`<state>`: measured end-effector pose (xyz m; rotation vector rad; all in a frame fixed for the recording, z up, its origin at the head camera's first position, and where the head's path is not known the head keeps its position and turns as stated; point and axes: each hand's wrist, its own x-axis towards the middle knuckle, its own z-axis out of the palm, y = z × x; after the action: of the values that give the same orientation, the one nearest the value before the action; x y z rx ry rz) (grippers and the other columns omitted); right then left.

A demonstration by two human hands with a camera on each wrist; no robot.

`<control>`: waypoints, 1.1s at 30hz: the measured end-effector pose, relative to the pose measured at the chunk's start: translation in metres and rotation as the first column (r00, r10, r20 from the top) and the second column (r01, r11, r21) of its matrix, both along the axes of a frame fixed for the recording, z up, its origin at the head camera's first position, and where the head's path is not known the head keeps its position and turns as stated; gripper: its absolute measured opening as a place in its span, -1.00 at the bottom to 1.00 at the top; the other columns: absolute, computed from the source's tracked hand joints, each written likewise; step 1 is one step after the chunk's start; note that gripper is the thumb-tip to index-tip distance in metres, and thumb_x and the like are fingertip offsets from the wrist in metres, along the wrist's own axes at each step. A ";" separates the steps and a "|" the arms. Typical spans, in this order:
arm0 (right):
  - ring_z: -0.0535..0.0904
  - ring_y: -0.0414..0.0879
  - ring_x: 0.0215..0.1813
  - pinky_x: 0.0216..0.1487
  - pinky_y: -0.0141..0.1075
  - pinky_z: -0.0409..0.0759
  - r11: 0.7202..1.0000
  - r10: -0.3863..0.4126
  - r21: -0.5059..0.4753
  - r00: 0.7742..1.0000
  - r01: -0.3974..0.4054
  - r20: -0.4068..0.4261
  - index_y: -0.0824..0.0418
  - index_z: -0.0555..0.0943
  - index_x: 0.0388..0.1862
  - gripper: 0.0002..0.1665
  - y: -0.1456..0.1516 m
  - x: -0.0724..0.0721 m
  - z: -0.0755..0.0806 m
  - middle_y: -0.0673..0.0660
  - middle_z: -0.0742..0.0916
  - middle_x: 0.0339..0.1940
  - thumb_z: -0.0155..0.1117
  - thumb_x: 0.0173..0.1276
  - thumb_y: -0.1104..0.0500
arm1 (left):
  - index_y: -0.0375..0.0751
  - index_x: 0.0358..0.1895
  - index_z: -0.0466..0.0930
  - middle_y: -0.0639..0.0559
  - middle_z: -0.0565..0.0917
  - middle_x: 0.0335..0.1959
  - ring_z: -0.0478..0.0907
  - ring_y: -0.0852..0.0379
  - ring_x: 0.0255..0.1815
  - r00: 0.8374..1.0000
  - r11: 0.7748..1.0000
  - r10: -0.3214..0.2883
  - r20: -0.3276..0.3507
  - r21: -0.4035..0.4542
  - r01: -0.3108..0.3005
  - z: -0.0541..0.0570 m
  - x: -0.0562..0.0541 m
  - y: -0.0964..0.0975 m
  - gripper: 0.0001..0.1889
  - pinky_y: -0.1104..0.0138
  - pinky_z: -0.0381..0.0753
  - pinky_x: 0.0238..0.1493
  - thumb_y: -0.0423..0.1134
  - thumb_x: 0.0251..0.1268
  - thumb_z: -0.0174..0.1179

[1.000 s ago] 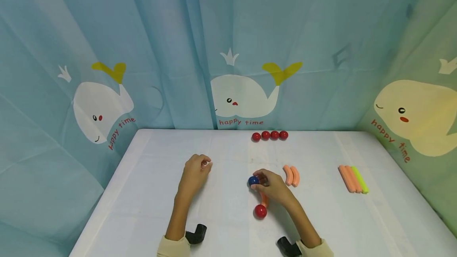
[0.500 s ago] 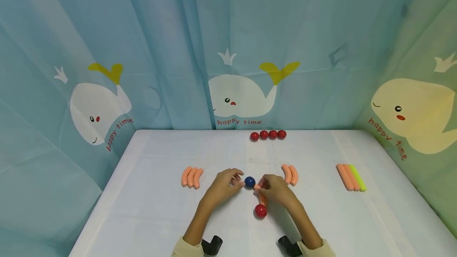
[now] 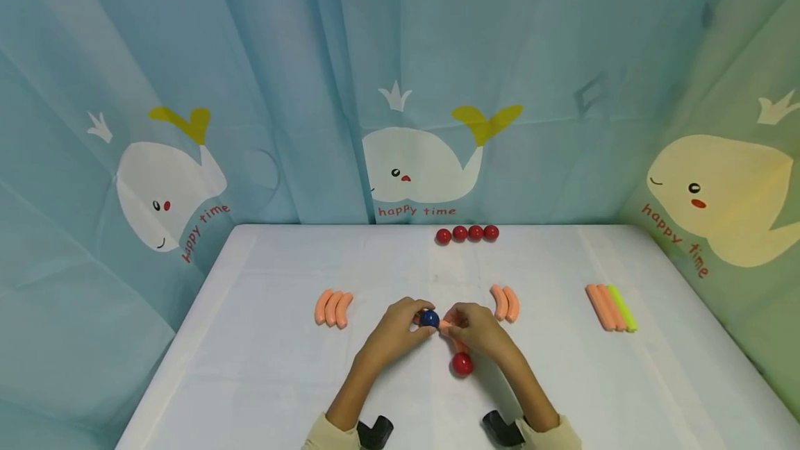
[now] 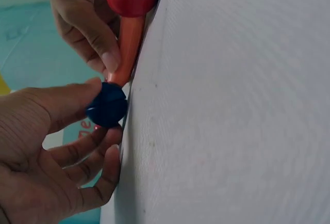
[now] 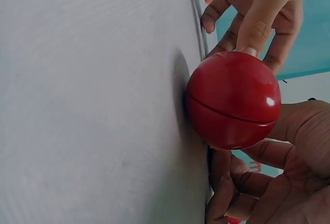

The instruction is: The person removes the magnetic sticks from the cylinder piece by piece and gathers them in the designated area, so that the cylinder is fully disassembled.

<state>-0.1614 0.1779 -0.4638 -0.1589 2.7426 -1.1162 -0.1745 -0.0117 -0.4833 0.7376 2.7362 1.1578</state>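
Observation:
Between thumb and fingers my left hand (image 3: 395, 328) pinches a blue ball (image 3: 429, 319), low over the white table. My right hand (image 3: 480, 328) grips a curved orange rod (image 4: 128, 48) by its end nearest that ball. At the rod's other end, toward me, is a red ball (image 3: 462, 364); in the right wrist view this red ball (image 5: 233, 100) hides the rod behind it. In the left wrist view the rod's tip meets the blue ball (image 4: 107, 105), which has a groove across it.
Several red balls (image 3: 467, 234) line the back edge of the white table (image 3: 262, 367). Three curved orange rods (image 3: 334, 308) lie on the left, two more curved rods (image 3: 505, 303) right of centre. Straight orange rods and a green rod (image 3: 621, 308) lie farther right. A whale-print curtain (image 3: 300, 89) surrounds the table.
My left hand has come rightward from the left-hand rods and now holds the blue ball. My right hand has let go of that ball and taken the curved rod, which has tilted.

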 end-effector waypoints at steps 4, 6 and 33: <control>0.45 -0.17 -0.45 -0.45 -0.38 0.42 1.000 0.007 -0.023 1.000 -0.006 0.007 0.22 0.62 -0.34 -0.91 -0.001 0.001 0.000 0.02 0.60 -0.52 0.39 0.24 0.26 | -0.14 0.09 0.61 0.07 0.57 -0.27 0.43 0.27 -0.29 1.000 0.999 0.027 -0.008 -0.022 -0.027 -0.003 0.000 0.002 -0.64 0.46 0.47 -0.22 -0.20 0.23 0.33; 0.45 -0.18 -0.46 -0.46 -0.38 0.42 0.999 0.022 -0.030 1.000 -0.022 0.004 0.23 0.61 -0.34 -0.89 0.000 0.001 -0.001 0.02 0.60 -0.52 0.40 0.24 0.26 | -0.14 0.06 0.62 0.07 0.56 -0.30 0.41 0.28 -0.31 0.999 0.999 0.038 -0.012 -0.026 -0.038 -0.003 0.000 0.002 -0.66 0.47 0.46 -0.25 -0.21 0.22 0.34; 0.46 -0.18 -0.47 -0.43 -0.39 0.43 0.997 0.075 -0.015 0.997 -0.075 -0.005 0.22 0.58 -0.40 -0.84 0.008 -0.001 -0.002 0.00 0.58 -0.57 0.40 0.25 0.20 | -0.22 -0.05 0.66 0.01 0.58 -0.40 0.41 0.27 -0.40 0.998 0.997 0.066 0.024 0.032 -0.066 -0.003 -0.008 -0.005 -0.71 0.48 0.42 -0.36 -0.24 0.15 0.34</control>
<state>-0.1625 0.1862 -0.4660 -0.2644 2.7080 -1.1177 -0.1829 -0.0171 -0.4860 0.6378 2.7488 1.2186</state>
